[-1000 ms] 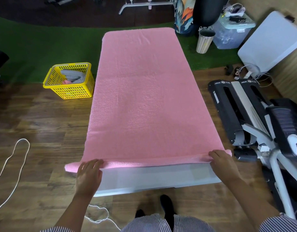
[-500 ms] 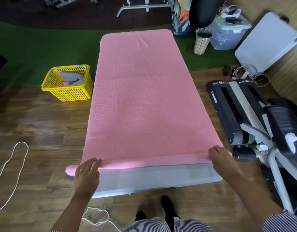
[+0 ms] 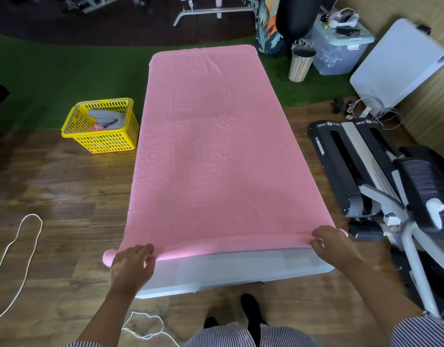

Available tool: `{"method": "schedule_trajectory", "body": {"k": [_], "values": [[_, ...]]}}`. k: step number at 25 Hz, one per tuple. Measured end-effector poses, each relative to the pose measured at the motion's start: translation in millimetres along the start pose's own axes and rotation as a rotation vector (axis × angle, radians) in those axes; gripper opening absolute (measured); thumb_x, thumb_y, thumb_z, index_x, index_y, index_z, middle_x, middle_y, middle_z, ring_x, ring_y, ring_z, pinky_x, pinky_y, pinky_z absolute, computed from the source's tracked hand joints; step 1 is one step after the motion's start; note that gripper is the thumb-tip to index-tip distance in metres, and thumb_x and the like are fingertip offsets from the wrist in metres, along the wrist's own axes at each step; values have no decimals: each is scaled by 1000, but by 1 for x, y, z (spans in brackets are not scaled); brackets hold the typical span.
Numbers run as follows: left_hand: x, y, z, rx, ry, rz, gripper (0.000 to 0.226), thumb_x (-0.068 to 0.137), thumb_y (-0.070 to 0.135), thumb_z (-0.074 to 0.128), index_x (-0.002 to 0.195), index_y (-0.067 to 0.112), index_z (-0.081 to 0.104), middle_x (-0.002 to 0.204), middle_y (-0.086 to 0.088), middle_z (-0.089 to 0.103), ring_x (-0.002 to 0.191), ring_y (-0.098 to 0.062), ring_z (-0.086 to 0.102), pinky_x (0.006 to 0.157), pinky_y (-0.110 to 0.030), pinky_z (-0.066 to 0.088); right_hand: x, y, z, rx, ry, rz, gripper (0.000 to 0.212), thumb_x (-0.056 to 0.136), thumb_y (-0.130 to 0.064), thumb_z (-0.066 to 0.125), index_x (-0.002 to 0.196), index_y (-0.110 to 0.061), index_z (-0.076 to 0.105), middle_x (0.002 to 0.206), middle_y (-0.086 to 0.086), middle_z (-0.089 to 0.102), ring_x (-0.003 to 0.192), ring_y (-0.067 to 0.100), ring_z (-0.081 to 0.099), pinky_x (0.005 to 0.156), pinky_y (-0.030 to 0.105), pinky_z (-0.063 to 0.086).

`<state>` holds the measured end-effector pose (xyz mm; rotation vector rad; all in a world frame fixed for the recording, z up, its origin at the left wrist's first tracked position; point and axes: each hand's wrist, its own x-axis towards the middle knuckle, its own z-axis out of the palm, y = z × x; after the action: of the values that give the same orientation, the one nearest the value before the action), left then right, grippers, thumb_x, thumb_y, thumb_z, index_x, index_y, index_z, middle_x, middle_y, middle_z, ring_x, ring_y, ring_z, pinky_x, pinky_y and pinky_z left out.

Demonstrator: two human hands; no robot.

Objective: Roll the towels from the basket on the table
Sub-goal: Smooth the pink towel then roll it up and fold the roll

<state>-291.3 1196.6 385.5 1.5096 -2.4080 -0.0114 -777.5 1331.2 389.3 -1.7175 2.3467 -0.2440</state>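
Observation:
A large pink towel [image 3: 215, 146] lies spread flat over the white table [image 3: 241, 266], covering nearly all of it. Its near edge is turned into a thin roll [image 3: 228, 244] running across the table's width. My left hand [image 3: 130, 266] holds the roll's left end, fingers curled over it. My right hand [image 3: 333, 244] holds the right end the same way, fingertips tucked on the roll. A bare strip of table shows in front of the roll. The yellow basket [image 3: 73, 123] stands on the floor to the left, holding grey and pink towels [image 3: 104, 118].
A black and white exercise machine [image 3: 381, 176] stands close to the table's right side. White cables [image 3: 18, 241] lie on the wooden floor at left. A striped bin [image 3: 299, 63], a clear storage box [image 3: 338, 48] and a folded white table [image 3: 396, 63] sit at the back right.
Both hands have pushed the rolled edge a little farther away from me, so the roll is slightly thicker and more bare table shows in front.

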Motion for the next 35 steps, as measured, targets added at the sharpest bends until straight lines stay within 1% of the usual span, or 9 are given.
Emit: {"method": "schedule_trajectory", "body": {"k": [6,9,13,16,20,23,26,31,35], "values": [[0,-5,1,22,49,-22,33,76,19,42,92,10,69,96,-8,69,85,-28,66,74,-46,51,8,1,0,-30,115,-92,25,59,5,73,79,-9,66,78,6,62,70,29,60,62,41,51],[2,1,3,-3,77,-25,34,77,13,39,89,9,71,93,-7,70,83,-29,66,77,-42,49,6,-5,-2,-50,158,-109,26,58,11,75,77,-5,69,74,8,65,64,31,61,62,41,52],[5,-2,9,-23,59,13,40,69,12,41,97,7,69,99,-6,68,90,-23,55,87,-35,43,1,-3,2,40,75,-25,35,60,4,74,95,0,69,93,10,66,88,31,61,76,43,53],[8,-1,6,-37,52,4,35,75,12,39,88,6,71,87,-6,71,78,-27,63,79,-37,48,3,-2,-2,15,48,-37,35,53,7,74,87,-3,70,85,9,67,78,32,63,72,41,52],[6,-3,1,-51,28,10,33,78,22,40,76,10,71,66,-1,69,53,-24,64,56,-37,54,4,-1,-8,-28,-16,-29,7,63,0,68,68,-5,69,65,7,64,62,30,60,60,39,52],[4,-9,2,-41,24,2,28,77,19,44,81,11,71,74,-1,70,63,-24,67,63,-40,54,7,3,-3,-67,41,-75,16,58,1,68,72,-7,68,69,6,63,64,30,61,55,38,51],[5,-5,1,-14,69,-12,25,69,-3,57,89,6,70,90,-10,70,82,-30,68,74,-46,54,9,-2,-2,-110,129,-106,36,49,13,71,76,-9,64,74,5,60,66,29,59,54,37,51],[3,2,5,-10,57,17,36,74,18,43,91,6,72,93,-7,72,85,-27,68,80,-41,54,-5,-11,-3,-93,176,-78,31,49,7,78,75,-8,71,75,6,67,64,29,63,51,35,52],[8,7,5,-16,34,-27,32,71,12,48,90,6,72,88,-7,73,80,-28,69,76,-43,55,-3,-9,0,-93,115,-62,44,39,6,78,80,-6,71,78,7,68,68,29,65,59,37,55]]}}
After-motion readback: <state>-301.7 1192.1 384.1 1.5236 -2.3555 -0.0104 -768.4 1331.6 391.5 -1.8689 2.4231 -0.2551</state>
